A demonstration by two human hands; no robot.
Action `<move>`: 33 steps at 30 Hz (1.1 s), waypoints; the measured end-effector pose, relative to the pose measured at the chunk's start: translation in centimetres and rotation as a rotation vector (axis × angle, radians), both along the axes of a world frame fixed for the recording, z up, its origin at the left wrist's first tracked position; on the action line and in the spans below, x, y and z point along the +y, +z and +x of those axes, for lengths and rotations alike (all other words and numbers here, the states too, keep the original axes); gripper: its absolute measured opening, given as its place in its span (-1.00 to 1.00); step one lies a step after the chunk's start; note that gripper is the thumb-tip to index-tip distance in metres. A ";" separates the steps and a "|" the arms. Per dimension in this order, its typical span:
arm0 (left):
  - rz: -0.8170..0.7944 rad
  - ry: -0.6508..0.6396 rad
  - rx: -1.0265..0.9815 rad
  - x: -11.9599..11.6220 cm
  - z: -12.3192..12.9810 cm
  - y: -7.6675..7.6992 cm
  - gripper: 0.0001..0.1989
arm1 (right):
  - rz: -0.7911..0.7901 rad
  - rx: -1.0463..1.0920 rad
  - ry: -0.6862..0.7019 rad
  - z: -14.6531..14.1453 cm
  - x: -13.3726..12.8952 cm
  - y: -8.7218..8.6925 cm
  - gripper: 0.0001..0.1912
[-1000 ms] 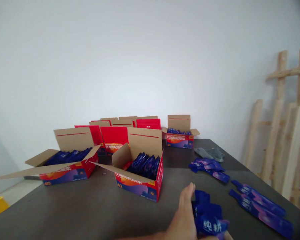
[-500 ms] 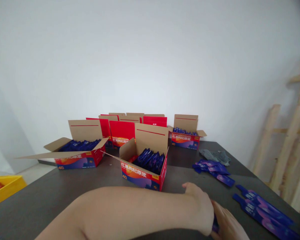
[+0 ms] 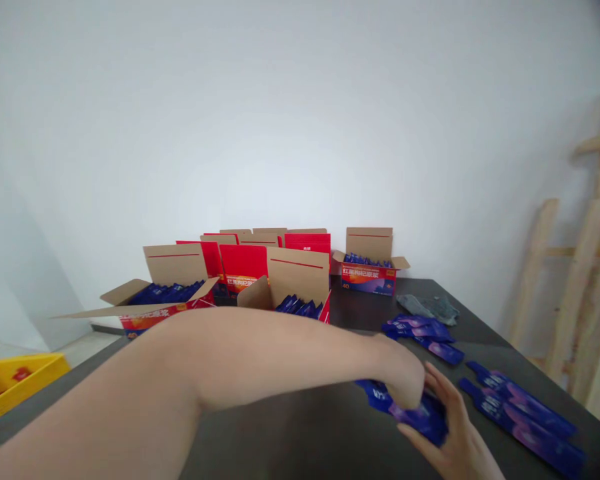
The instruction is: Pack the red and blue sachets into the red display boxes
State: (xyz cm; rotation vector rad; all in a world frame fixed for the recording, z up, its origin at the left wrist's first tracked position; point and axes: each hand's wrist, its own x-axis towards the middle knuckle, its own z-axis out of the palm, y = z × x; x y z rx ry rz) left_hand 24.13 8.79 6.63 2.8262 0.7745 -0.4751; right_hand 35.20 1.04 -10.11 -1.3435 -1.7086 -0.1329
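Observation:
Dark blue pouches (image 3: 423, 419) are between my two hands at the lower right, above the dark table. My left hand (image 3: 403, 373) reaches across from the left and lies over them, its fingers hidden behind the hand. The fingers and thumb of my right hand (image 3: 455, 423) curve round the right end of the same pouches. Behind my left forearm stands an open carton (image 3: 300, 270) with blue pouches inside, its front hidden by the arm. Two long pouches (image 3: 525, 417) lie to the right of my right hand, and a small pile of pouches (image 3: 420, 328) lies beyond both hands.
An open filled carton (image 3: 367, 279) stands at the back right, another (image 3: 155, 313) at the left. Several red cartons (image 3: 245, 260) are grouped behind. A grey cloth (image 3: 430, 308) lies near the right edge of the table (image 3: 290, 440). Yellow bin (image 3: 25, 387) at left; wooden frame (image 3: 587, 287) at right.
Both hands have risen slightly in the view, and the pouches between them now show more. My left forearm has moved up and covers the front of the middle carton. The view has shifted slightly.

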 end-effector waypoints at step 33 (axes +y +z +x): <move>0.004 1.225 -0.225 7.9 -21.6 7.2 -0.66 | -0.210 0.097 0.074 -3.6 -1.2 1.1 -0.16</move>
